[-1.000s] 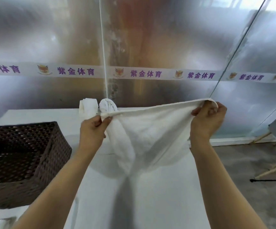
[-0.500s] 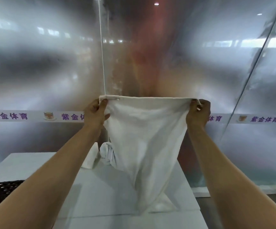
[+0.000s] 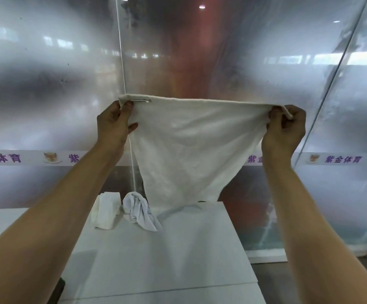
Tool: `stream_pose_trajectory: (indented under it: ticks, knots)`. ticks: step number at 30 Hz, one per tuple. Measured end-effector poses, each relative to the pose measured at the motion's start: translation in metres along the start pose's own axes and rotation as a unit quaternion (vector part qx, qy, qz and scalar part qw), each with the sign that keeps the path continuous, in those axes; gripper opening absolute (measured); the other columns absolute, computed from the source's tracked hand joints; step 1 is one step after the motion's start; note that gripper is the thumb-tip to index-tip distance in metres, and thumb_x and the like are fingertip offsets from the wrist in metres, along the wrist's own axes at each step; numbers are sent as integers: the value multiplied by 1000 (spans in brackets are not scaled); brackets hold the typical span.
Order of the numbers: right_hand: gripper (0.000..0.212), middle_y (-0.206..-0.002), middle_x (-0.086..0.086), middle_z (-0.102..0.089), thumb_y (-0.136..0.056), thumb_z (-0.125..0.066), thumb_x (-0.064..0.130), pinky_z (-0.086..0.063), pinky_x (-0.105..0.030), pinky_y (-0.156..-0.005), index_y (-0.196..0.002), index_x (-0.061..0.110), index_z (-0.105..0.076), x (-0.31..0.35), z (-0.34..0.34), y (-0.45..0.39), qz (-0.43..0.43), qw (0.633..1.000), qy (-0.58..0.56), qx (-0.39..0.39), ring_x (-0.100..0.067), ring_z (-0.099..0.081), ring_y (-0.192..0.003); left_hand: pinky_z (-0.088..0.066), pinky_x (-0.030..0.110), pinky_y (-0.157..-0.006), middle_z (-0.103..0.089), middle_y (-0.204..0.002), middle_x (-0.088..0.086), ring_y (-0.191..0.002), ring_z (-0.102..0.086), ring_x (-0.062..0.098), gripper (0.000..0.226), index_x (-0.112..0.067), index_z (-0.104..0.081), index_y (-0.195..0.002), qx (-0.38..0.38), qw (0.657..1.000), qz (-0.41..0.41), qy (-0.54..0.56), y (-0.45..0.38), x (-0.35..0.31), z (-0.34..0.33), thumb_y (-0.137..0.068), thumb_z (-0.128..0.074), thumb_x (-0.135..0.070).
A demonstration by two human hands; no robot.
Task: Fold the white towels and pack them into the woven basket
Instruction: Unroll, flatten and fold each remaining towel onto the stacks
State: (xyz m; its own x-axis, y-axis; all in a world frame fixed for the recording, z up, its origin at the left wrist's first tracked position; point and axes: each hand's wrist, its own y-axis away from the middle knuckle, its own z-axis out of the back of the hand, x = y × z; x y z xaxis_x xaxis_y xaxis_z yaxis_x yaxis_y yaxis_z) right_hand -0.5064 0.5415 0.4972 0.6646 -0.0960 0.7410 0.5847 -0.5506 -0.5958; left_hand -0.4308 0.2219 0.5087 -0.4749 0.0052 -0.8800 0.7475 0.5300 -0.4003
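Note:
I hold a white towel [image 3: 191, 145] stretched out in the air above the white table [image 3: 178, 255]. My left hand [image 3: 114, 123] pinches its top left corner and my right hand [image 3: 284, 128] pinches its top right corner. The towel hangs down in a tapering shape, and its lower end reaches the table's far edge. Two more white towels lie at the back of the table: a roughly folded one [image 3: 105, 212] and a crumpled one [image 3: 139, 210] beside it. Only a dark sliver [image 3: 57, 290] shows at the bottom left where the woven basket stood.
A frosted glass wall [image 3: 46, 84] with a printed band of purple characters [image 3: 2, 158] runs behind the table. The table's right edge drops to a grey floor [image 3: 299, 281].
Both hands have lifted the towel from just above the table to well above it, and spread its top edge wider. The view tilted up, so the basket left the frame.

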Motion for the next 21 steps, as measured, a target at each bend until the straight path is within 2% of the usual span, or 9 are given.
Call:
stream_pose_trajectory:
  ticks: [2, 5, 8, 10, 13, 16, 18, 19, 21]
  knots:
    - [9, -101, -14, -66, -94, -60, 25, -55, -40, -85, -94, 34, -56, -2, 22, 29, -17, 1000, 19, 0, -32, -63, -93, -58, 41, -93, -69, -100, -11, -94, -65, -2, 15, -19, -70, -111, -1, 1000, 4, -7, 22, 11, 12, -101, -59, -22]
    - [14, -92, 1, -61, -98, -60, 19, -50, -27, -78, -94, 31, -56, -5, 58, 88, -64, 998, 19, -10, -11, -58, -84, -58, 38, -93, -71, -88, -18, -89, -67, -6, 13, -22, -71, -103, 8, 1000, 18, -16, 64, 35, 40, -102, -58, -20]
    - [6, -86, 10, -56, -102, -60, 14, -44, -10, -69, -101, 18, -56, -8, 95, 156, -93, 995, 35, -26, 8, -54, -72, -57, 37, -95, -73, -90, -16, -94, -68, 0, 15, -24, -72, -100, 24, 998, 56, -22, 118, 66, 76, -102, -58, -21]
    - [4, -85, 9, -56, -102, -59, 13, -43, -6, -64, -104, 13, -55, -12, 121, 199, -113, 991, 61, -37, 11, -54, -68, -58, 35, -93, -72, -96, -11, -97, -68, 3, 16, -22, -72, -102, 26, 996, 77, -28, 159, 85, 102, -102, -57, -19]
    - [5, -87, -3, -58, -99, -66, 18, -42, -9, -64, -96, 18, -61, -22, 162, 249, -123, 985, 113, -34, 3, -54, -67, -58, 32, -85, -71, -102, -1, -98, -67, 11, 17, -20, -73, -103, 42, 990, 123, -55, 219, 105, 140, -101, -57, -19]
    - [21, -108, -18, -62, -89, -72, 29, -47, -10, -73, -101, 12, -70, -29, 204, 285, -144, 972, 185, -24, -17, -60, -85, -45, 27, -69, -66, -76, -3, -70, -56, 5, 20, -11, -71, -88, 72, 975, 142, -155, 273, 115, 182, -97, -61, -27]
    - [27, -107, -12, -67, -86, -72, 38, -56, -31, -86, -103, 17, -70, -24, 225, 309, -186, 966, 175, -28, -21, -64, -90, -47, 25, -75, -76, -87, -7, -79, -64, 3, 17, -18, -76, -93, 117, 961, 165, -187, 305, 115, 209, -98, -60, -25]
    - [24, -100, -5, -68, -87, -72, 39, -56, -40, -85, -102, 20, -68, -18, 235, 322, -209, 965, 159, -22, -19, -64, -87, -50, 26, -80, -77, -95, -7, -87, -68, 4, 18, -22, -77, -98, 146, 953, 185, -189, 319, 116, 221, -99, -60, -25]
    - [17, -86, 2, -65, -92, -74, 33, -53, -41, -77, -98, 20, -65, -9, 252, 345, -234, 961, 145, -6, -13, -60, -78, -52, 32, -87, -77, -104, -4, -97, -70, 11, 22, -25, -77, -108, 203, 933, 233, -184, 345, 118, 244, -98, -62, -38]
